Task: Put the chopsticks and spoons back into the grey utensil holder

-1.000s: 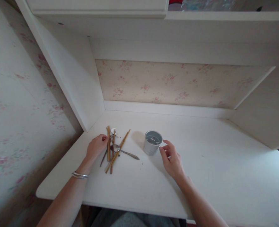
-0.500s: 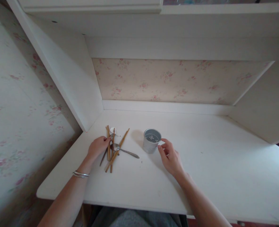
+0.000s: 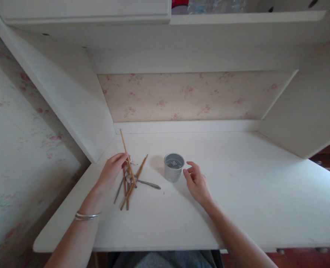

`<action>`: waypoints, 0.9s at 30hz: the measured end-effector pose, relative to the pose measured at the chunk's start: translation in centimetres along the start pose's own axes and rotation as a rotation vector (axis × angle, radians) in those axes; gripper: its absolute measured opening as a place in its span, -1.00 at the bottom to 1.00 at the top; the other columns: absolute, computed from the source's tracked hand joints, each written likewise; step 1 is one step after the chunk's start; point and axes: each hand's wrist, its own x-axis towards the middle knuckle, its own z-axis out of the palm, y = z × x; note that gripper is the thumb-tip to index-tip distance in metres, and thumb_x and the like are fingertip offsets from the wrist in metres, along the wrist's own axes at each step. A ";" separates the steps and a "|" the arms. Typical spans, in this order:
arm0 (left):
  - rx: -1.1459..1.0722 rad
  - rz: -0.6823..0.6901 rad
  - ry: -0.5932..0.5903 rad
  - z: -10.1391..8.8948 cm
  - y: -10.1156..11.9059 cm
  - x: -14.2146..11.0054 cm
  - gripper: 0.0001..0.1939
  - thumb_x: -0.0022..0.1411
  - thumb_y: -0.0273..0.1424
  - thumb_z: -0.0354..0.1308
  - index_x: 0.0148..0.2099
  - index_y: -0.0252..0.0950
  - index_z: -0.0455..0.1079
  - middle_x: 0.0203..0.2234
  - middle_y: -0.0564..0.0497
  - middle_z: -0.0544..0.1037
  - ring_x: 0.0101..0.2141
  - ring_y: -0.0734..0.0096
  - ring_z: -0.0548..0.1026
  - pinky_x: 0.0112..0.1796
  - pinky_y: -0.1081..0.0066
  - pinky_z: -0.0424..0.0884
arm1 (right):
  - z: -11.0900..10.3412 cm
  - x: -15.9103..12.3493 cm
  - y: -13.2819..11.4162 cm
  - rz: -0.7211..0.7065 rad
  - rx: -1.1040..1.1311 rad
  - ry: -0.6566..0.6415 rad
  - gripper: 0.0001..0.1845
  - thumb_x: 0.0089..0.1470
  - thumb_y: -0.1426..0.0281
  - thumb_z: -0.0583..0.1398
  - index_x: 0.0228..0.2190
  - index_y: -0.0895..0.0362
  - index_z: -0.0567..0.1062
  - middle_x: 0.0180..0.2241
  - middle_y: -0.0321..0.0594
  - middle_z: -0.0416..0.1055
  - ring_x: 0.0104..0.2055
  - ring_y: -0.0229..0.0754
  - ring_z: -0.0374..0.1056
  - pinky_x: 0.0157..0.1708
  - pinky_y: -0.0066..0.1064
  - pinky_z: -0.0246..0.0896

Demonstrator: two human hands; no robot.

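My left hand pinches a wooden chopstick, which leans up and away with its lower end over a loose pile. In that pile lie several more chopsticks and a metal spoon whose handle points right. Another dark, thin handle sticks out at the pile's left side. Behind the pile is a small white object, partly hidden. A grey metal cup with holes in its bottom stands upright on the desk. Just right of it, my right hand is open, fingers curved near the cup's side.
The white desk has side panels and a low back ledge, with flowered wallpaper behind. An overhead shelf spans above, holding clear plastic items. A small dark speck lies on the desk before the cup.
My left hand has lifted one chopstick from the pile, tilting it upward. My right hand's fingers have come slightly away from the cup. The camera view has shifted a little.
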 end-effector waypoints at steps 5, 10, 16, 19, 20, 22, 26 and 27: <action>-0.229 0.191 -0.125 3.9 6.8 0.0 -0.59 0.07 -0.11 0.22 -0.15 -0.32 0.44 -0.51 0.06 0.44 -0.50 0.53 0.36 -0.44 0.49 0.29 | 0.0 0.1 0.1 0.029 0.040 0.011 -0.58 0.18 0.16 0.03 0.01 0.09 0.26 -0.42 -0.31 0.37 -0.59 -0.32 0.24 -0.59 -0.50 0.15; -0.213 0.324 -0.168 8.5 10.4 1.0 -0.65 0.15 -0.14 0.15 -0.15 -0.31 0.40 -0.44 0.03 0.48 -0.46 0.52 0.41 -0.47 0.53 0.29 | -0.3 0.2 0.0 0.039 0.045 0.015 -0.58 0.18 0.16 0.03 0.01 0.08 0.25 -0.42 -0.32 0.36 -0.60 -0.33 0.25 -0.59 -0.50 0.15; -0.001 0.339 -0.284 13.1 8.0 1.8 -0.67 0.19 -0.16 0.11 -0.18 -0.30 0.47 -0.37 -0.02 0.57 -0.37 0.43 0.48 -0.32 0.44 0.37 | -0.4 0.3 0.0 0.030 0.032 -0.006 -0.60 0.19 0.17 0.02 0.00 0.09 0.27 -0.41 -0.31 0.38 -0.59 -0.33 0.26 -0.59 -0.51 0.15; 0.068 0.337 -0.326 14.1 5.9 1.2 -0.67 0.20 -0.15 0.09 -0.20 -0.27 0.52 -0.32 -0.02 0.59 -0.30 0.37 0.50 -0.24 0.41 0.37 | -0.5 0.3 0.1 0.021 0.025 -0.005 -0.62 0.19 0.17 0.03 -0.02 0.08 0.29 -0.42 -0.32 0.37 -0.60 -0.33 0.24 -0.60 -0.51 0.13; 0.079 0.335 -0.323 14.3 5.3 0.9 -0.68 0.20 -0.16 0.09 -0.21 -0.26 0.53 -0.30 -0.02 0.59 -0.27 0.36 0.51 -0.21 0.41 0.37 | -0.6 0.3 0.1 0.022 0.026 -0.004 -0.62 0.19 0.18 0.03 -0.02 0.08 0.29 -0.43 -0.32 0.37 -0.60 -0.34 0.24 -0.60 -0.51 0.13; 0.087 0.332 -0.306 14.5 4.3 0.5 -0.69 0.19 -0.17 0.11 -0.22 -0.26 0.54 -0.24 -0.03 0.59 -0.22 0.35 0.51 -0.15 0.40 0.37 | -0.7 0.3 0.1 0.026 0.031 -0.004 -0.63 0.19 0.18 0.03 -0.03 0.09 0.30 -0.43 -0.32 0.37 -0.61 -0.34 0.23 -0.60 -0.51 0.13; 0.122 0.330 -0.311 14.6 3.1 0.2 -0.72 0.18 -0.19 0.12 -0.25 -0.26 0.55 -0.23 -0.04 0.58 -0.17 0.32 0.50 -0.08 0.37 0.36 | -0.8 0.4 0.1 0.018 0.025 -0.014 -0.64 0.19 0.18 0.03 -0.04 0.09 0.31 -0.43 -0.32 0.37 -0.60 -0.33 0.25 -0.59 -0.51 0.14; 0.133 0.329 -0.316 14.6 2.9 0.3 -0.73 0.18 -0.20 0.12 -0.25 -0.25 0.55 -0.23 -0.04 0.59 -0.16 0.32 0.50 -0.07 0.37 0.36 | -0.8 0.4 0.0 0.014 0.017 -0.019 -0.65 0.19 0.19 0.03 -0.05 0.09 0.31 -0.44 -0.32 0.38 -0.60 -0.33 0.25 -0.58 -0.51 0.14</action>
